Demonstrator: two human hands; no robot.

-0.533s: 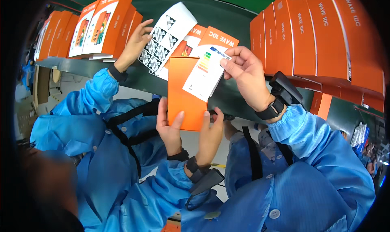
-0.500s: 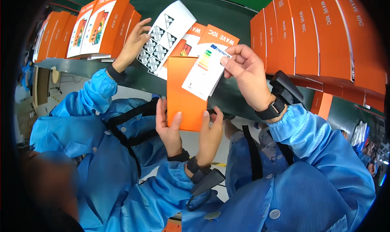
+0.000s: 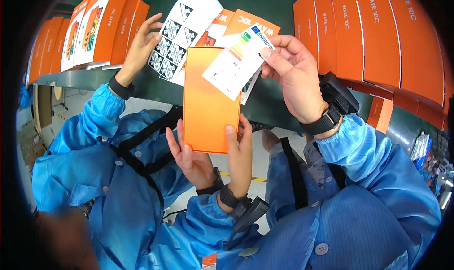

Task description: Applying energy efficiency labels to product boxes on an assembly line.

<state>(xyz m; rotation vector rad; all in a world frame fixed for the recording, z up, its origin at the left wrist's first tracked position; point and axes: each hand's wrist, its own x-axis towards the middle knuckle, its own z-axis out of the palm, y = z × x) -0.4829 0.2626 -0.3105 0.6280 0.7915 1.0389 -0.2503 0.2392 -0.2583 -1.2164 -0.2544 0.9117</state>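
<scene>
My right hand [image 3: 299, 81] pinches the upper right corner of a white label with coloured bars [image 3: 234, 64] between thumb and fingers. The label slants over the upper right part of a plain orange box [image 3: 210, 116]; whether it touches cannot be told. My left hand [image 3: 196, 168] is at the box's lower left corner, its fingers spread and its palm partly turned up. A co-worker's right hand [image 3: 240, 159] grips the box's lower right edge, thumb on top. The co-worker's left hand [image 3: 137, 52] is beside a white sheet of black-and-white stickers [image 3: 177, 43].
Orange boxes with a printed picture [image 3: 101, 24] stand in a row at the far left. A tall row of orange boxes [image 3: 369, 33] lines the right side of the dark green table [image 3: 265, 104]. Behind the label lies another orange box [image 3: 248, 20].
My left thumb has come off the box face, and its fingers have opened out leftward. The label has shifted slightly left with my right hand. The box appears slightly further left and more face-on.
</scene>
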